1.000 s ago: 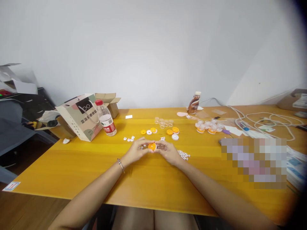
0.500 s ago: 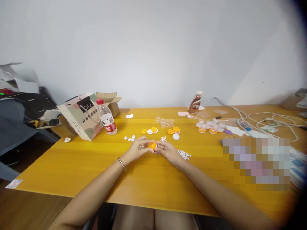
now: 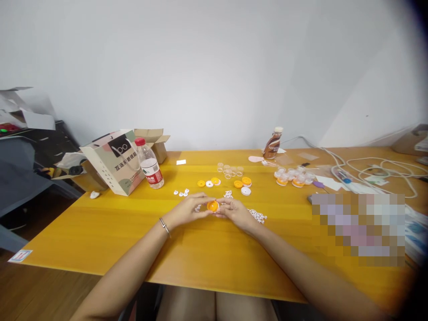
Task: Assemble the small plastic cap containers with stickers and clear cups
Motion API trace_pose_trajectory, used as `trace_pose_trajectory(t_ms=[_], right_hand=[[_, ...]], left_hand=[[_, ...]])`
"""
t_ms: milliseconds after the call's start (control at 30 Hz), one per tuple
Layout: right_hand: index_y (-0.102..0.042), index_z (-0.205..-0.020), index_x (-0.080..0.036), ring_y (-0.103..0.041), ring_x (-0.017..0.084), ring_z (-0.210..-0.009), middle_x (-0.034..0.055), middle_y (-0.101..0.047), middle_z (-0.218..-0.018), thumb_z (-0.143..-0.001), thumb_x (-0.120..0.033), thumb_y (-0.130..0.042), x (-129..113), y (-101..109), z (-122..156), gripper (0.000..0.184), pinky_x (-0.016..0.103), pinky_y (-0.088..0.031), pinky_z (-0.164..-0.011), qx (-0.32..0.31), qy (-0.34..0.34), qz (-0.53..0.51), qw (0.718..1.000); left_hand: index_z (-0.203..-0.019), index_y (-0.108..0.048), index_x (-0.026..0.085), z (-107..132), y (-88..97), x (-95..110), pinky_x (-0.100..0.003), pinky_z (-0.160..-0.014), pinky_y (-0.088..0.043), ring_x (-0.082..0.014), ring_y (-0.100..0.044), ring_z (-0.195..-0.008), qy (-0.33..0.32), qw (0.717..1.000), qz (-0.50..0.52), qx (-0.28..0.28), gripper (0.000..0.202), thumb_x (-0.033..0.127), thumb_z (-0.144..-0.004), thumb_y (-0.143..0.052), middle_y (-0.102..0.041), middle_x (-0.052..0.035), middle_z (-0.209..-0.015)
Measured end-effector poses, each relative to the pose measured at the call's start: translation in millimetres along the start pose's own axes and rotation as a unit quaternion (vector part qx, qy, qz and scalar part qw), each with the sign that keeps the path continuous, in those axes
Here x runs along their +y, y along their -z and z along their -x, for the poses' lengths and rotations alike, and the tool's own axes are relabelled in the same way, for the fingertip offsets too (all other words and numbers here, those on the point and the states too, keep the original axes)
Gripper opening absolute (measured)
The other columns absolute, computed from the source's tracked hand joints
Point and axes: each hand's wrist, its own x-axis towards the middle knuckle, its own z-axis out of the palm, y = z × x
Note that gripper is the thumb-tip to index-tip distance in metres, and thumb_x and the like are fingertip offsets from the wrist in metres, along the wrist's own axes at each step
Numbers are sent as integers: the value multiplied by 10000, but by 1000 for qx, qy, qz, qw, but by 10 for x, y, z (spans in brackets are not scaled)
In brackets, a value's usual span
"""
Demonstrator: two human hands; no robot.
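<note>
Between both hands, above the table, is a small round orange cup-like part point(image 3: 212, 206) with a white piece at its right side. My left hand point(image 3: 192, 208) grips its left edge between thumb and fingers. From the right, my right hand point(image 3: 234, 211) pinches the white side. Beyond the hands lie orange, yellow and white discs point(image 3: 201, 183), another white disc point(image 3: 245, 191) and clear round cups point(image 3: 227, 171). Small white pegs point(image 3: 181, 194) sit to the left. White lattice pieces point(image 3: 257, 216) lie beside my right hand.
A water bottle point(image 3: 152, 167), a paper bag point(image 3: 117, 167) and an open carton point(image 3: 158, 142) stand at the left. At the back right are a coffee bottle point(image 3: 273, 145), clear-topped assemblies point(image 3: 296, 177) and a white cable point(image 3: 381, 162). The table's front edge point(image 3: 217, 286) runs close to my lap.
The orange part has tilted, showing more of its hollow inside. My left wrist has shifted slightly left, and its fingers have straightened a little. The things on the table stay put.
</note>
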Motion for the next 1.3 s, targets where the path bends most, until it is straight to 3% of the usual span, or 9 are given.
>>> trace_pose_trajectory(t_ms=[300, 433, 600, 833, 967, 1100, 1300], right_hand=[[-490, -927, -193, -654, 167, -731, 8, -687, -728, -623, -306, -672, -20, 16, 28, 372, 391, -455, -826, -32, 10, -12, 999], [-539, -899, -159, -650, 169, -776, 55, -688, -804, -624, -332, -675, -20, 30, 28, 352, 380, -437, -862, -32, -18, -19, 999], [-592, -822, -143, -651, 179, -751, 62, -681, -808, -602, -374, -686, -33, 37, 30, 333, 396, -447, -853, -48, -26, -15, 998], [-648, -857, -181, -617, 163, -855, 49, -666, -910, -640, -367, -661, -47, 10, 33, 287, 356, -444, -875, -21, 0, -38, 999], [-672, -817, -184, -598, 177, -912, 46, -665, -929, -653, -355, -654, -29, -26, 33, 238, 357, -419, -916, -14, 16, -90, 996], [-667, -824, -186, -593, 178, -933, 41, -669, -910, -675, -317, -640, 9, -50, 31, 201, 350, -407, -935, 6, 10, -127, 992], [-655, -804, -176, -589, 161, -938, 34, -667, -903, -662, -239, -654, 44, -37, 15, 156, 315, -403, -940, 22, -31, -181, 983]], left_hand=[[-1119, -537, 238, 4, 47, 47, -253, -753, -428, -142, -532, -828, -9, 999, 51, -1, 359, 258, -761, -537, -543, -51, -954], [-1156, -505, 241, 6, 74, 63, -276, -821, -405, -160, -497, -940, -24, 998, 63, 5, 365, 229, -792, -500, -514, -68, -1016], [-1181, -476, 242, 16, 73, 68, -270, -788, -406, -146, -517, -847, -22, 999, 17, -26, 364, 201, -820, -449, -530, -59, -941], [-1115, -522, 207, 25, -16, 66, -294, -750, -377, -164, -525, -775, -26, 990, -114, 79, 353, 341, -789, -504, -585, -58, -833], [-1120, -512, 197, 14, -39, 101, -306, -776, -360, -172, -528, -834, -40, 982, -136, 123, 349, 333, -799, -494, -594, -74, -902], [-1165, -469, 219, 13, -21, 118, -305, -805, -345, -179, -508, -932, -57, 984, -131, 103, 345, 278, -825, -464, -575, -79, -1011], [-1169, -460, 212, 12, -11, 102, -310, -808, -353, -177, -513, -921, -64, 981, -166, 74, 335, 270, -839, -436, -570, -84, -1013]])
